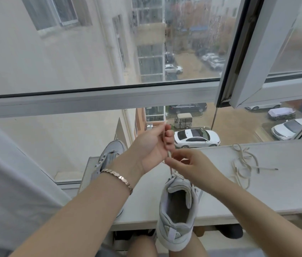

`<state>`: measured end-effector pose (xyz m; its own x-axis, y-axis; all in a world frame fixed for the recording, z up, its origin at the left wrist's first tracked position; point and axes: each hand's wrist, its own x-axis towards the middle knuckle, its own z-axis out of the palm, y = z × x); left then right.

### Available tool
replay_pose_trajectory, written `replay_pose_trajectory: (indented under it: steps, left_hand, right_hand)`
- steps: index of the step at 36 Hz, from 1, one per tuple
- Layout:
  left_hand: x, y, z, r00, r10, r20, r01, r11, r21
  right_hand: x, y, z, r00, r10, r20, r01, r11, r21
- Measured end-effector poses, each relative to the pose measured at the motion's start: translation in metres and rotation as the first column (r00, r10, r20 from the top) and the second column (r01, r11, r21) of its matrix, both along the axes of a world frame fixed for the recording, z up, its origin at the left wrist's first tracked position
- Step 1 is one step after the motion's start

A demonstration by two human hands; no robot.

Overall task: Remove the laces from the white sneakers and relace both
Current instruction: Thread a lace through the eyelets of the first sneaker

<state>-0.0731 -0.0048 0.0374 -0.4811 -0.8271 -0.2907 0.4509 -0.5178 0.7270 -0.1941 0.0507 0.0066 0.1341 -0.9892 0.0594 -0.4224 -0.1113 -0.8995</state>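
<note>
One white sneaker (176, 216) rests heel toward me, half over the sill's front edge above my knees. Its lace (170, 169) runs taut upward from the eyelets. My left hand (152, 143), with a bracelet on the wrist, pinches the upper end of that lace. My right hand (187, 164) pinches the same lace lower down, just above the tongue. The second white sneaker (109, 154) stands laceless on the sill at the left, partly hidden behind my left forearm. A loose lace (243, 164) lies tangled on the sill to the right.
The white windowsill (276, 197) spans the front. Behind it is a large window with an open sash (248, 71) at the upper right and a car park far below. A pale curtain (7, 182) hangs at the left.
</note>
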Motion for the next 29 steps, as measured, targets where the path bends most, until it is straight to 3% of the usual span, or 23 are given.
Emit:
replay_pose_trajectory:
  steps: [5,7,9,10,12,15,17,21,25,29]
  left_hand:
    - [-0.006,-0.002,0.007,0.998,0.069,-0.009,-0.069,0.997,-0.036]
    - [-0.007,0.001,0.001,0.959,0.062,0.277,-0.015,0.985,-0.172]
    - [-0.005,0.004,-0.011,0.721,0.132,0.68,0.13,0.938,-0.32]
    - [-0.002,0.006,-0.019,0.581,0.18,0.793,0.207,0.91,-0.359]
    - [0.004,0.011,-0.035,0.387,0.227,0.894,0.333,0.869,-0.365]
    - [0.012,0.021,-0.058,0.216,0.184,0.959,0.443,0.857,-0.264]
    - [0.011,0.03,-0.069,0.222,0.146,0.964,0.438,0.868,-0.233]
    - [0.009,0.044,-0.082,0.305,0.242,0.921,0.318,0.886,-0.338]
    - [0.009,0.053,-0.086,0.356,0.325,0.876,0.296,0.85,-0.436]
    - [0.012,0.065,-0.093,0.361,0.401,0.842,0.315,0.798,-0.514]
  right_hand:
    - [-0.018,-0.003,0.002,0.996,-0.007,0.091,-0.007,0.989,0.148]
    - [-0.028,-0.006,0.003,0.974,-0.033,0.224,-0.009,0.983,0.182]
    - [-0.04,-0.009,0.005,0.902,-0.137,0.409,0.044,0.973,0.228]
    - [-0.047,-0.01,0.006,0.854,-0.198,0.481,0.087,0.966,0.244]
    - [-0.059,-0.012,0.004,0.744,-0.301,0.596,0.173,0.949,0.264]
    - [-0.069,-0.013,-0.003,0.629,-0.373,0.682,0.262,0.928,0.265]
    - [-0.065,-0.009,-0.008,0.62,-0.39,0.681,0.265,0.921,0.286]
    - [-0.043,-0.001,-0.023,0.689,-0.366,0.625,0.187,0.923,0.335]
    - [-0.021,-0.001,-0.038,0.783,-0.335,0.524,0.158,0.922,0.354]
    - [-0.01,-0.004,-0.044,0.805,-0.319,0.5,0.139,0.921,0.363]
